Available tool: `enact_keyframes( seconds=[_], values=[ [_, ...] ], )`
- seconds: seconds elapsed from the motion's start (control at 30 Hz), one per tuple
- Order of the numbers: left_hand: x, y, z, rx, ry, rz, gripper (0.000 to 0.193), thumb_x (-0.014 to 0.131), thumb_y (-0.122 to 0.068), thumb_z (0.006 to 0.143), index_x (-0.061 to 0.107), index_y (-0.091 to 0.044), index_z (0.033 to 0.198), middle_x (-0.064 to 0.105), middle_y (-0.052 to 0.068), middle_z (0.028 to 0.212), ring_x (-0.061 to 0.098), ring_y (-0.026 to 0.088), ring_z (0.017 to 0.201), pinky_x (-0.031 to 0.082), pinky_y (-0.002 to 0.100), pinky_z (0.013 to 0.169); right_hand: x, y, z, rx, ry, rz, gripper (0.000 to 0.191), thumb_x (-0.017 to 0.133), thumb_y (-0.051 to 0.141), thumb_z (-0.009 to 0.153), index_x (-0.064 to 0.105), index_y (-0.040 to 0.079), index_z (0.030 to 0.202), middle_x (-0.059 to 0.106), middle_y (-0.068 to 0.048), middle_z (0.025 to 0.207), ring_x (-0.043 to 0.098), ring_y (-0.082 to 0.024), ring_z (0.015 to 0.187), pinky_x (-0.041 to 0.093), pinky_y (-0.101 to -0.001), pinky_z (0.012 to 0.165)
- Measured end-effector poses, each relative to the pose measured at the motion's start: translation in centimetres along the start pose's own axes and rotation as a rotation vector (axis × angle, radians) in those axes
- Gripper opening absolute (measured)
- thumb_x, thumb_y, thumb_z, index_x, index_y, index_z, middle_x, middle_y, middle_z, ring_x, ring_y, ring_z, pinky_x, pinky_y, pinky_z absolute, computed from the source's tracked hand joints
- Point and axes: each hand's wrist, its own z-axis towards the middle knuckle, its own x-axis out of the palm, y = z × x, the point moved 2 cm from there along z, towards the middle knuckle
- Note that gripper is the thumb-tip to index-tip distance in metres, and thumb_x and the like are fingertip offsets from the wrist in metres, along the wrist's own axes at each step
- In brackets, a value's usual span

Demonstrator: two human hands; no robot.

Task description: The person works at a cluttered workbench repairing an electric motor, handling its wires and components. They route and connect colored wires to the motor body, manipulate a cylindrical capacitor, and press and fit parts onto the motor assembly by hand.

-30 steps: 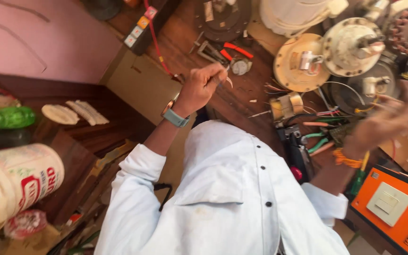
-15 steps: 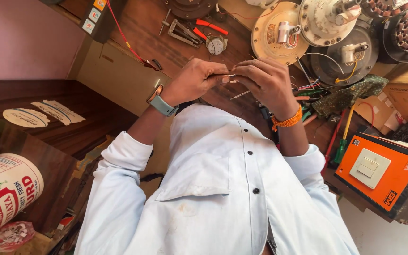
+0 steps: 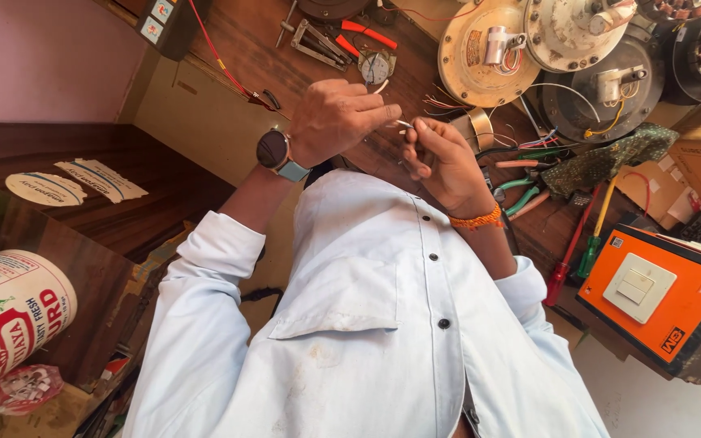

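Both my hands are up over the tabletop (image 3: 285, 61), near its front edge. Left hand (image 3: 338, 122) and right hand (image 3: 444, 158) each pinch one end of a thin white wire (image 3: 403, 124) between fingertips. Wire work looks midway: ceiling fan motor (image 3: 488, 40) open, pliers (image 3: 521, 193) lying unused.

white-red printed tub (image 3: 10, 312) lower left; orange box (image 3: 660, 296) right
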Motion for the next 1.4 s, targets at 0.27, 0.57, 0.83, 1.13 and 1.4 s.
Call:
enact_keyframes(
  seconds=[0.27,0.57,0.83,1.13,1.4],
  values=[
    [-0.4,0.5,0.1,-0.328,-0.085,-0.288,0.013,0.076,-0.016,0.094,0.076,-0.011,0.106,0.074,0.003,0.086,0.071,0.023,0.075,0.055,0.034,0.063,2.9,3.0,-1.0,-0.464,-0.21,-0.953,0.028,0.053,0.016,0.111,0.061,-0.002,0.131,0.073,-0.008,0.113,0.068,-0.008,0.098,0.055,-0.0203,0.078],
    [1.5,-1.8,1.4,-0.509,-0.125,-0.225,0.016,0.072,-0.021,0.098,0.075,-0.009,0.107,0.075,0.009,0.092,0.072,0.03,0.081,0.057,0.04,0.068,3.4,2.4,2.9,-0.374,-0.368,-0.577,0.022,0.073,0.013,0.098,0.066,-0.001,0.113,0.073,-0.003,0.097,0.069,-0.006,0.083,0.06,-0.0218,0.069],
    [2.6,-2.0,1.1,-0.657,-0.096,-0.222,0.018,0.07,-0.022,0.1,0.075,-0.009,0.11,0.075,0.012,0.087,0.072,0.032,0.077,0.056,0.042,0.063,2.0,2.3,3.5,-0.782,-0.33,-1.155,0.008,0.064,0.004,0.111,0.063,-0.005,0.111,0.069,-0.012,0.111,0.065,-0.016,0.101,0.055,-0.0346,0.089],
    [-3.0,1.6,-2.7,-0.95,-0.406,-0.896,0.022,0.058,-0.014,0.11,0.074,0.001,0.114,0.069,-0.001,0.089,0.056,0.003,0.063,0.042,0.02,0.056,-5.9,6.9,0.6,-0.601,-0.339,0.205,0.008,0.059,0.015,0.106,0.058,0.01,0.111,0.054,0.0,0.088,0.055,-0.011,0.069,0.051,-0.0281,0.065],
    [0.5,-0.7,1.3,-1.028,-0.251,-1.23,0.027,0.073,-0.012,0.096,0.072,-0.001,0.121,0.06,-0.007,0.072,0.046,0.0,0.056,0.035,0.019,0.047,-1.4,6.3,0.6,-0.594,-0.434,-0.502,0.011,0.07,0.008,0.104,0.07,-0.002,0.107,0.067,-0.001,0.087,0.049,-0.002,0.067,0.038,-0.0176,0.058]
  ],
)
